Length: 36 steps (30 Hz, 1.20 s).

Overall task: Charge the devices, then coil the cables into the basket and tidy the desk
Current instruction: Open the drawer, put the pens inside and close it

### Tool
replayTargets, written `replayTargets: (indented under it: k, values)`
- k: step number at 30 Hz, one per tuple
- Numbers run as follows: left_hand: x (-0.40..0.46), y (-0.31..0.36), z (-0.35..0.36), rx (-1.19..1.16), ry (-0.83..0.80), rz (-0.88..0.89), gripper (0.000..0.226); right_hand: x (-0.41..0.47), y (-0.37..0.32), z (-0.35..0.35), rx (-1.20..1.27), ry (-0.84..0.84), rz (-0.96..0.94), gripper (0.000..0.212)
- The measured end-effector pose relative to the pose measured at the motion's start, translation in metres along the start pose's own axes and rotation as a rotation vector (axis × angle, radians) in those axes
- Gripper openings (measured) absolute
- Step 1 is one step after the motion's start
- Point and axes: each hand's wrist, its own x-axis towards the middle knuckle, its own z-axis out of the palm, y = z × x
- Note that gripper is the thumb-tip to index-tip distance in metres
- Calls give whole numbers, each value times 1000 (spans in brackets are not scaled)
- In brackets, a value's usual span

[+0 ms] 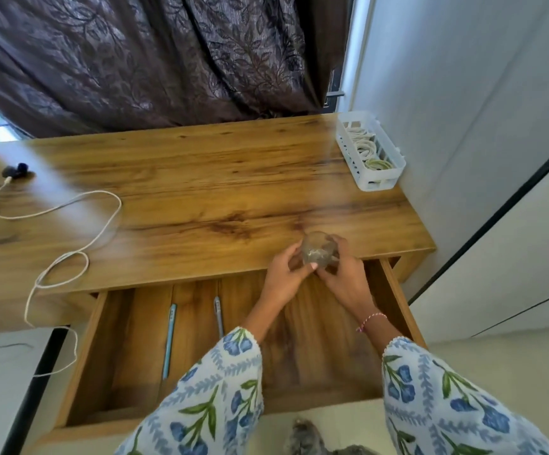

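My left hand (286, 277) and my right hand (345, 277) both grip a small clear round object (318, 249), blurred, at the desk's front edge above the open drawer (128, 356). A white basket (381, 185) with coiled white cables (366, 147) stands at the desk's back right corner. A small dark device (15, 170) lies at the far left with a white cable (69, 205) plugged into it. That cable loops over the wooden desk (201, 178) and hangs off the front left edge.
Two pens lie in the drawer's middle compartments, a light blue one (169, 339) and a grey one (218, 315). A dark patterned curtain (151, 54) hangs behind the desk. A white wall (463, 93) is close on the right.
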Motion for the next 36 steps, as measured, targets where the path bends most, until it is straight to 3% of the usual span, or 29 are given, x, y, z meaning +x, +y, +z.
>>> replayTargets:
  k: [6,12,22,25,27,32,36]
  values:
    - [-58,-45,-2,249,9,15,53,-69,13,22,-202,-46,61,61]
    - [-58,-64,1,427,-127,-201,48,-75,34,45,-343,-173,131,58]
    - [-52,-72,8,331,-109,-337,51,-59,47,60,-395,-252,297,59]
    - [-60,-70,7,365,-26,-340,56,-62,41,58,-465,-284,248,77]
    - [-74,-68,0,531,8,-277,57,-68,29,54,-499,-250,192,85]
    - [-140,-53,-37,1082,-179,54,65,-125,-11,47,-404,-87,38,64]
    - [-195,-79,-81,1340,-163,246,78,-186,-20,68,-605,-161,-172,71]
